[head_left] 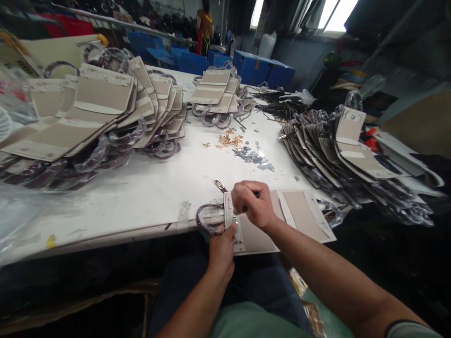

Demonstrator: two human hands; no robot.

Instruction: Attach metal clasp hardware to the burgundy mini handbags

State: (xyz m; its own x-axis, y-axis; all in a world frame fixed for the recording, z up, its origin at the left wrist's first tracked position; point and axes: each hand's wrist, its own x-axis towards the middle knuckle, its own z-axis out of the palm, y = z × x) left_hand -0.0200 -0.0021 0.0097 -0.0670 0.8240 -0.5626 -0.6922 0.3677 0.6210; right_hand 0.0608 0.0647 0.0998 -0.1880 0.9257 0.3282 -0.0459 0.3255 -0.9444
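Observation:
A beige bag panel (pixel 257 234) lies at the table's front edge, with a plastic-wrapped handle loop (pixel 202 218) at its left end. My left hand (pixel 221 249) grips that end, thumb on top beside small metal pieces (pixel 235 219) on the panel. Above the panel's left part, my right hand (pixel 254 205) is closed in a fist around a dark tool (pixel 257 193). Only a short dark end of it shows; the rest is hidden by the fingers. A dark strap with a gold-coloured metal tip (pixel 219 184) sticks out beyond the panel.
Stacked bag panels with wrapped handles (pixel 102 89) fill the left, and more stacks stand at the back (pixel 211 89) and right (pixel 324 145). Gold-coloured fittings (pixel 229 140) and flat silver plates (pixel 253 158) lie mid-table. Far off are blue boxes (pixel 252 68) and a person (pixel 205 30).

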